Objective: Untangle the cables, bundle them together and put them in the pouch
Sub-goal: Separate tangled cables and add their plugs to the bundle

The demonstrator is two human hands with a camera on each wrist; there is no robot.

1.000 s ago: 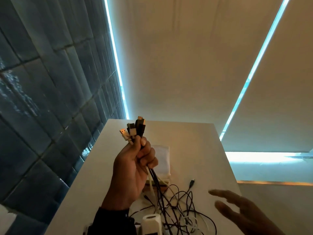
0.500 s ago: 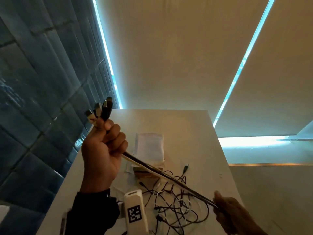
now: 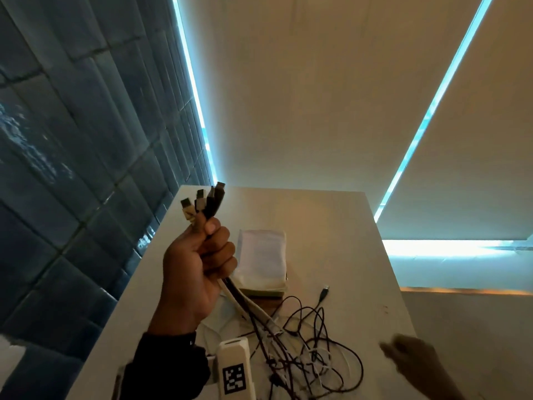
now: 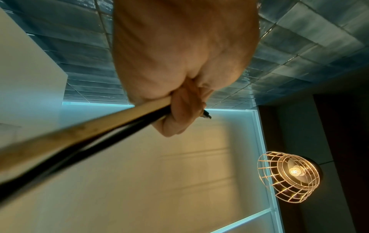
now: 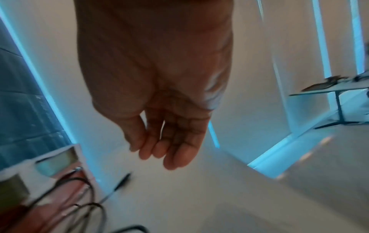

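Cables [image 3: 212, 284] gripped (left hand [image 3: 196, 272]).

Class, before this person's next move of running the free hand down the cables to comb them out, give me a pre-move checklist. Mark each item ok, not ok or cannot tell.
1. Left hand grips the cables just below the plugs: ok.
2. Plugs gathered together above the fist: ok.
3. Right hand free, fingers relaxed, holding nothing: ok.
4. Loose ends untangled: not ok; they lie in crossed loops on the table.
5. Pouch within reach, behind the loops: ok.
6. Pouch open: cannot tell.
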